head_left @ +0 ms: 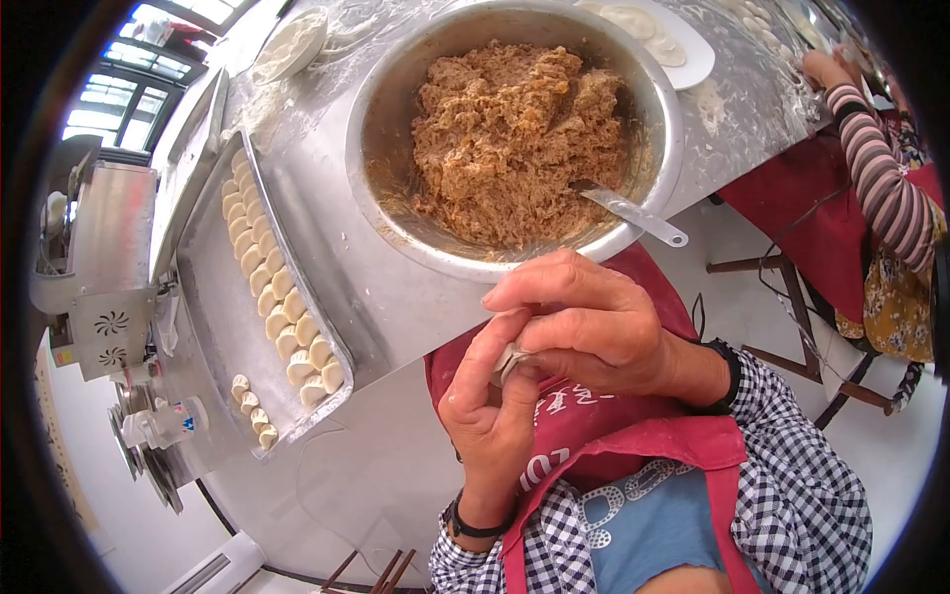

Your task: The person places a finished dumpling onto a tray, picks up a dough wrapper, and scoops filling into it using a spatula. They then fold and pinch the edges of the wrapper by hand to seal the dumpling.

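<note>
Both hands meet in front of the red apron, just below the near rim of a large metal bowl (358, 163). Between them is a small pale dumpling (510, 361), mostly hidden by fingers. My left hand (485, 401) is closed round it from below and the left. The fingers of my right hand (594, 317) curl over its top and right side, pinching the dough. Brown minced filling (515, 139) fills much of the bowl. A flat-handled metal spoon or spatula (638, 216) is stuck in it, handle over the rim.
On the left, a metal tray (213, 327) holds rows of dumplings (282, 297). A white bowl (290, 45) and a white plate (683, 54) with dough wrappers lie farther back. At right, another person's striped sleeve (881, 178) reaches over the floured table (732, 129). A stool (792, 297) stands below.
</note>
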Motion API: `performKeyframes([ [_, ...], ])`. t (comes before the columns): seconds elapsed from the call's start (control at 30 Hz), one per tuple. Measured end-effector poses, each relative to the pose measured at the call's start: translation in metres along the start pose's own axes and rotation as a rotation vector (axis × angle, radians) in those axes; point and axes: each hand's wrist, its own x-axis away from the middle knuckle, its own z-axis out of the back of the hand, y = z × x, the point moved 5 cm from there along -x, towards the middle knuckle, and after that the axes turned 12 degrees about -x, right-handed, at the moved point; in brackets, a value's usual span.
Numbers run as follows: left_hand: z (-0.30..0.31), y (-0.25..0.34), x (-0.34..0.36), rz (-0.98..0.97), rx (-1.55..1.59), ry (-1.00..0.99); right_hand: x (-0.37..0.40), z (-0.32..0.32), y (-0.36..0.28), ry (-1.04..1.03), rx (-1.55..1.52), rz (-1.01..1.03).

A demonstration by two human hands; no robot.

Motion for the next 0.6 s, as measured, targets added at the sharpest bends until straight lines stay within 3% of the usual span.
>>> performKeyframes([
  [0.2, -0.003, 0.003, -0.001, 0.041, 0.051, -0.004, -0.002, -0.001, -0.001, 0.062, -0.024, -0.071],
  [0.37, -0.003, 0.001, -0.002, 0.054, 0.070, 0.029, -0.002, -0.001, 0.000, -0.068, 0.008, 0.004],
  [0.5, -0.003, -0.007, -0.002, 0.074, 0.103, 0.032, 0.000, -0.001, 0.001, -0.048, -0.022, 0.014],
  [0.57, -0.005, -0.015, 0.000, 0.200, 0.443, 0.002, 0.000, -0.001, 0.000, -0.026, -0.012, 0.017],
  [0.6, -0.006, -0.014, 0.000, 0.199, 0.443, 0.002, 0.000, -0.003, -0.001, -0.026, -0.012, 0.017],
])
